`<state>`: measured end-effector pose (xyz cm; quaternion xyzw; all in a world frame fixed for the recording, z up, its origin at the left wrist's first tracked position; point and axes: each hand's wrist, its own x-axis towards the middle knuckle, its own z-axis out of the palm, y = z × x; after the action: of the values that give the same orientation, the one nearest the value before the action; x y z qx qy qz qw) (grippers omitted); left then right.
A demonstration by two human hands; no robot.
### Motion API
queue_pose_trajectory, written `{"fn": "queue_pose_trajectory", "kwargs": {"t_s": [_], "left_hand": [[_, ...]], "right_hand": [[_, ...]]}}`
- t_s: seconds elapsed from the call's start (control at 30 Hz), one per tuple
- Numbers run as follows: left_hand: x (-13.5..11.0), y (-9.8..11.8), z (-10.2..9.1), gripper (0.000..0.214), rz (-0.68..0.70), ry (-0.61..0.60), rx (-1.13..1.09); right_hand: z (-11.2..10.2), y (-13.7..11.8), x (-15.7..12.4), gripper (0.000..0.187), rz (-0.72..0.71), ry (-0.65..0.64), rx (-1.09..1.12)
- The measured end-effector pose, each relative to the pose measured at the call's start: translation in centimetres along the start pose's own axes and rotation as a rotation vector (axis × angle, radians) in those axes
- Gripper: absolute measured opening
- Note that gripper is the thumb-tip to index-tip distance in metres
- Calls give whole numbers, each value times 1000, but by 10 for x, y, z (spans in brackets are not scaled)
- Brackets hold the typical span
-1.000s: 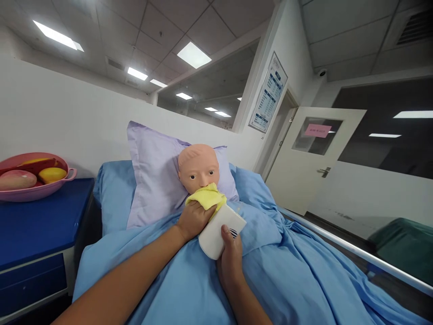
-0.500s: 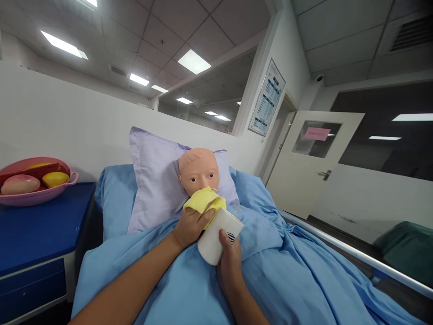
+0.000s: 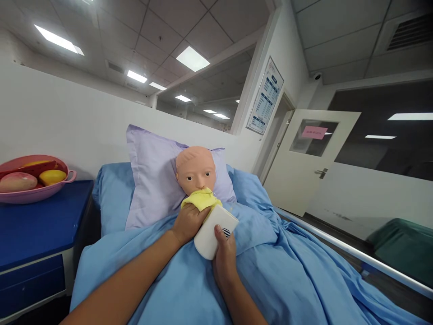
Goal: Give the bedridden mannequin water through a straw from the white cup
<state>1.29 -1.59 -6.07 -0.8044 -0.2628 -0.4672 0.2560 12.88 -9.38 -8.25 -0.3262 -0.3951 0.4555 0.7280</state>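
Wall chart (image 3: 265, 97) has blue-printed rows and the pink note (image 3: 314, 132) sits on the door (image 3: 306, 180) window; both are too small to read. White cup (image 3: 209, 228) is a plain tapered cup tilted toward the manikin head (image 3: 195, 169), with a dark striped logo by the thumb, maybe a brand mark. Right hand (image 3: 223, 259) is wrapped closed around the cup's lower end. Left hand (image 3: 187, 221) is closed on the bunched yellow cloth (image 3: 200, 199), pressing it under the manikin's mouth, just above the cup rim. Head lies on a lilac pillow (image 3: 152, 180), with a blue blanket (image 3: 270, 271) below. Pink bowl (image 3: 34, 195) on the blue cabinet (image 3: 40, 221) holds fruit (image 3: 52, 177).
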Motion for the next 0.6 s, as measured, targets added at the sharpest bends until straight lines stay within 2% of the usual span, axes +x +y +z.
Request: {"fn": "queue_pose_trajectory", "kwargs": {"t_s": [0.1, 0.23, 0.33, 0.47, 0.6], "left_hand": [[-4, 1, -5, 33, -7, 52, -7], [-7, -2, -4, 36, 92, 176, 57], [-3, -6, 4, 39, 104, 152, 89], [0, -10, 14, 36, 51, 120, 71], [-7, -6, 9, 31, -4, 95, 44]], "right_hand": [[0, -1, 0, 64, -2, -21, -12], [2, -4, 0, 66, 7, -24, -17], [3, -4, 1, 68, 30, 14, -16], [3, -2, 2, 68, 16, 30, -18], [2, -2, 1, 69, 1, 32, -88]]}}
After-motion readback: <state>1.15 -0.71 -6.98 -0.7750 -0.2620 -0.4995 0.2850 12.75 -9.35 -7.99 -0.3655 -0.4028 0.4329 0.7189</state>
